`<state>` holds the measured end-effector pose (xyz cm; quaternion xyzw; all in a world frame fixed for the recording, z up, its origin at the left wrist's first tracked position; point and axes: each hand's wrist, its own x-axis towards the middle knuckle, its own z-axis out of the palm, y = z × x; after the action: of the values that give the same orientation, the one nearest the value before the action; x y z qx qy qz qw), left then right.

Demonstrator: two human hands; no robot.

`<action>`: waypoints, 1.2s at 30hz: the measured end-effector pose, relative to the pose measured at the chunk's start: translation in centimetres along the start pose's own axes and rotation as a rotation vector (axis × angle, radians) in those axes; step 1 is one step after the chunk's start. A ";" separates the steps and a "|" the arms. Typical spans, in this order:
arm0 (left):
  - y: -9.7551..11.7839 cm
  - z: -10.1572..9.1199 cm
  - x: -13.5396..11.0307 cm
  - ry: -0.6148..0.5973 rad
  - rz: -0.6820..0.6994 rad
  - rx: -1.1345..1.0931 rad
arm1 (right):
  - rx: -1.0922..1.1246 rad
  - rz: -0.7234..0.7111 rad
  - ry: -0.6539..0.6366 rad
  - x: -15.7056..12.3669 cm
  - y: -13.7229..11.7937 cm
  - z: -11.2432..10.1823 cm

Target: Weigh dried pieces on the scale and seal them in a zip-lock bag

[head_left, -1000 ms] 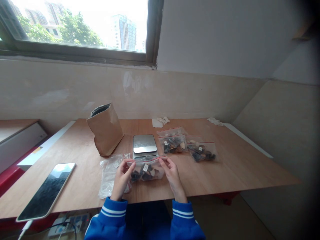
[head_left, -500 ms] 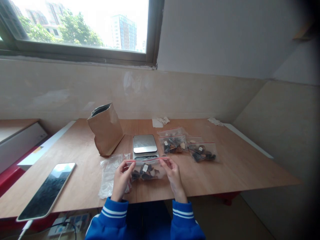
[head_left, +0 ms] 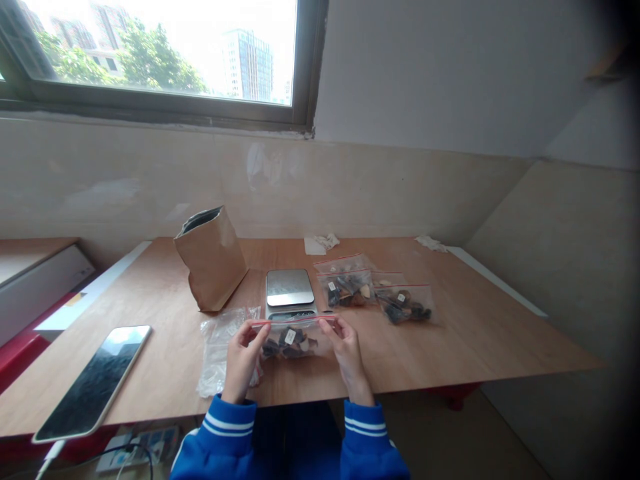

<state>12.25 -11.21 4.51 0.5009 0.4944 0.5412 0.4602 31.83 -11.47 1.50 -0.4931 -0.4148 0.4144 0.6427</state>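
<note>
Now clear, red-zipped pouch (head_left: 295,339) of dark pieces

L hand (head_left: 243,357) & R hand (head_left: 349,353) are reaching fwd side by side, palms facing in, thumb + fingertips of each pinching shut. Both forearms in blue sleeves are angling in twd each other.

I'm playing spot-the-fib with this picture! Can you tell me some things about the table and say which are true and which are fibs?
1. Both hands, left hand and right hand, hold one little bag. True.
2. The paper bag lies flat. False: it stands up, open.
3. The scale has a bag on it. False: its top is bare.
4. A tablet lies on the table. True.
5. Filled bags sit right of the scale. True.
</note>
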 end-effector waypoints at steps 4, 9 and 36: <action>0.0 0.0 0.0 -0.041 -0.014 -0.047 | 0.063 0.030 -0.069 -0.2 -0.2 0.1; -0.6 -0.3 0.2 -0.109 -0.031 -0.073 | 0.099 0.035 -0.179 -0.6 -0.8 0.1; -0.2 -0.4 0.0 -0.160 -0.071 -0.097 | 0.072 -0.004 -0.176 -0.6 0.8 0.6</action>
<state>11.89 -11.21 4.32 0.5018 0.4469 0.5061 0.5407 30.98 -11.73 0.70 -0.4305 -0.4555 0.4692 0.6221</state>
